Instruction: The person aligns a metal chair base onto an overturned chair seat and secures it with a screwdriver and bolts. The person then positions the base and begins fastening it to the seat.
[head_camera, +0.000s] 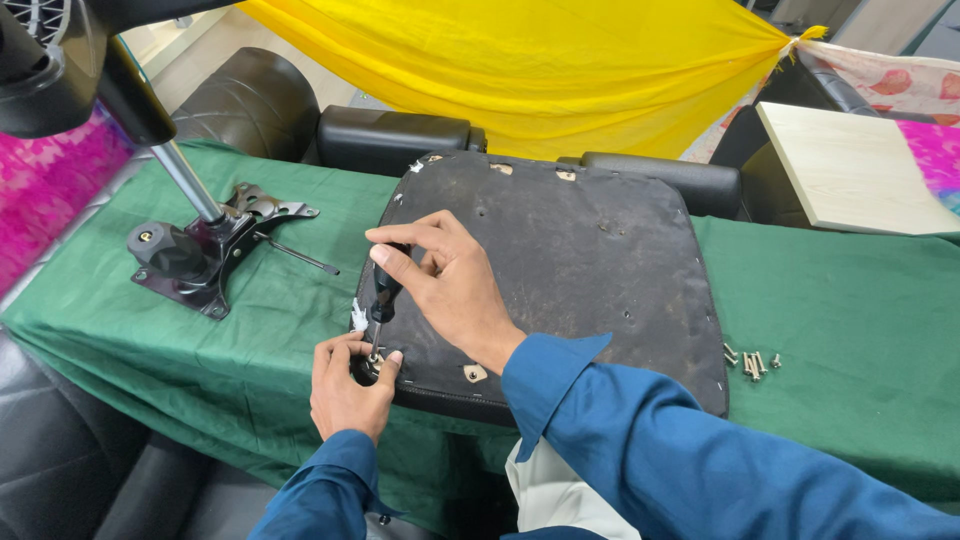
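Mechanism: black tilt plate with gas cylinder lies at the left of the desk, well apart from the hands.
Left hand: left hand is curled at the near-left corner of the seat base, fingertips pinched around the screw at the driver's tip.
Screwdriver: screwdriver stands near upright; small, stiff, light by my judgement, best held at its black handle.
Right hand: right hand is closed on that handle, thumb and fingers wrapped.
Seat base: seat base, underside up, lies mid-desk; likely rigid, bulky, best gripped at the padded edges.
Spare screws: loose screws lie just beside its right edge.
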